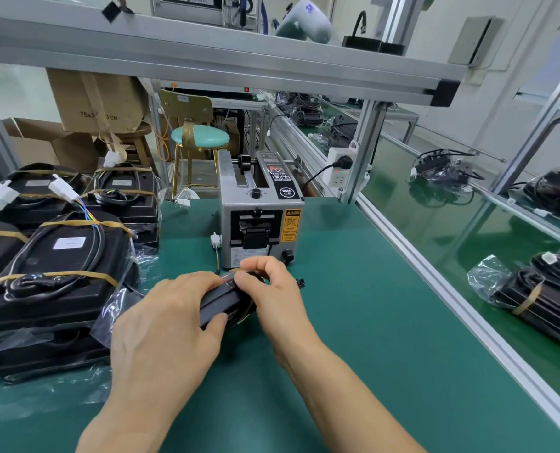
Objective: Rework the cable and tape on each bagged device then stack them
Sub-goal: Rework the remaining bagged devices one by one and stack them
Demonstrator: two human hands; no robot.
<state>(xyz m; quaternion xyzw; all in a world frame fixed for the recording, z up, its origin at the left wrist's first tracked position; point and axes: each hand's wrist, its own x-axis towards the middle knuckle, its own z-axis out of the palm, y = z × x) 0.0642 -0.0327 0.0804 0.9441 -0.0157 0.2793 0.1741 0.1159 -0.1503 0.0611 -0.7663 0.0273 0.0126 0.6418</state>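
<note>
Bagged device [221,304], black, rigid casing, stands on edge on the green tabletop [353,338] just before the tape dispenser [260,220]. Left hand [167,325] grips its near side; right hand [268,286] pinches tape at the top edge. Likely stiff, moderately heavy, slippery film: hold by the casing sides, not the cable; finished stack [53,266] lies left.

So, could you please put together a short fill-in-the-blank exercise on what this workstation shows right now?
1. Both hands, left and right, hold one black ____ device.
2. The tape dispenser stands directly ____ the hands.
3. The finished stack of bagged devices sits on the person's ____ side.
4. The table mat is ____ in colour.

Missing words: bagged; behind; left; green
</note>
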